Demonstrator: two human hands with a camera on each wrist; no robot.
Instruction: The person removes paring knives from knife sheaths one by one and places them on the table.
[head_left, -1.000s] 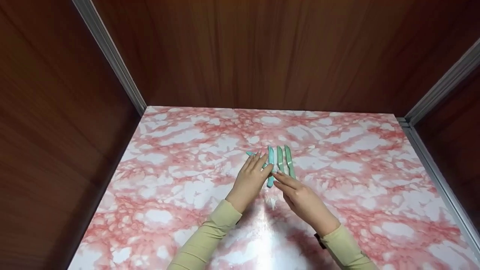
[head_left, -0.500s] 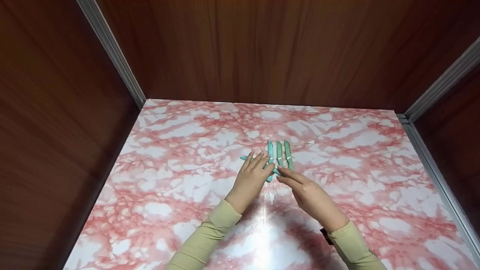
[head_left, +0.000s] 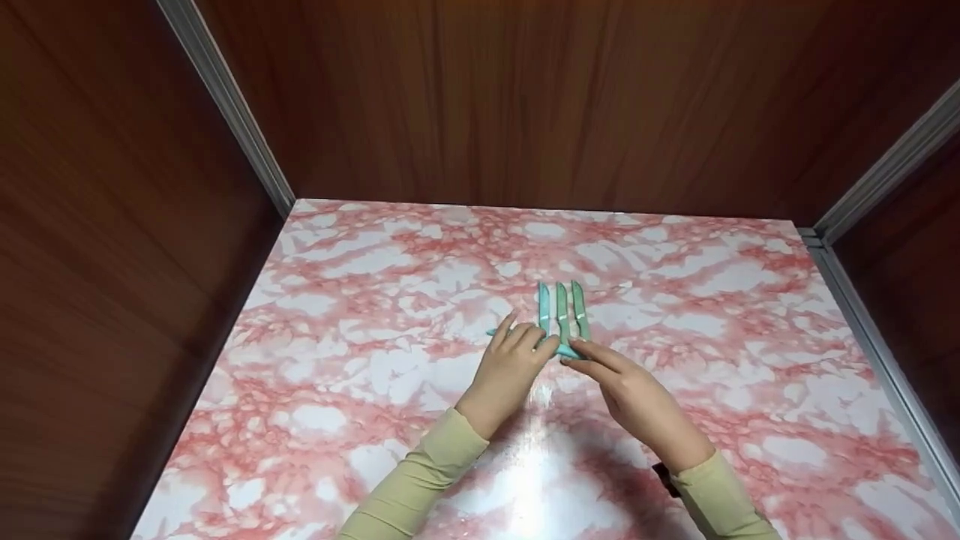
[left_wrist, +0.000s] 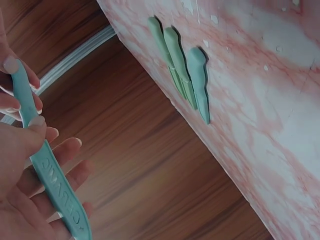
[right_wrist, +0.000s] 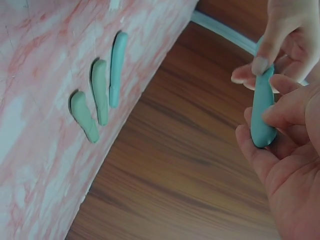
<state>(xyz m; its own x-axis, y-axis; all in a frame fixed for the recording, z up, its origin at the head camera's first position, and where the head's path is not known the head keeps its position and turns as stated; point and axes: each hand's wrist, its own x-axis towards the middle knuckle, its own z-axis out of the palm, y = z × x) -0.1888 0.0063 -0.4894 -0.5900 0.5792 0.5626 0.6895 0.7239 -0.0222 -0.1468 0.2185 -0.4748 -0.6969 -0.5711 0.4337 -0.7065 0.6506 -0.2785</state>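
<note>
A turquoise knife [head_left: 564, 350] is held crosswise above the table between both hands. My left hand [head_left: 508, 375] pinches it near the middle, thumb on top, and raised lettering shows on its blade part [left_wrist: 60, 187]. Around the rounded handle end [right_wrist: 262, 120] my right hand [head_left: 637, 401] closes its thumb and fingers. Just beyond the hands, a second turquoise knife [head_left: 544, 304] lies beside a green knife [head_left: 562, 300] and another green knife [head_left: 577, 298], roughly parallel and slightly apart. The hands partly hide their lower ends in the head view.
The table [head_left: 360, 450] has a red and white marbled top with a bright glare near the front. Dark wood panels [head_left: 495, 105] stand at the back and sides, with grey metal strips [head_left: 225, 97] at the corners.
Both hands and the held knife have shifted slightly right. More of its handle end shows between the hands, and my left fingers have curled more. The three lying knives keep their arrangement.
</note>
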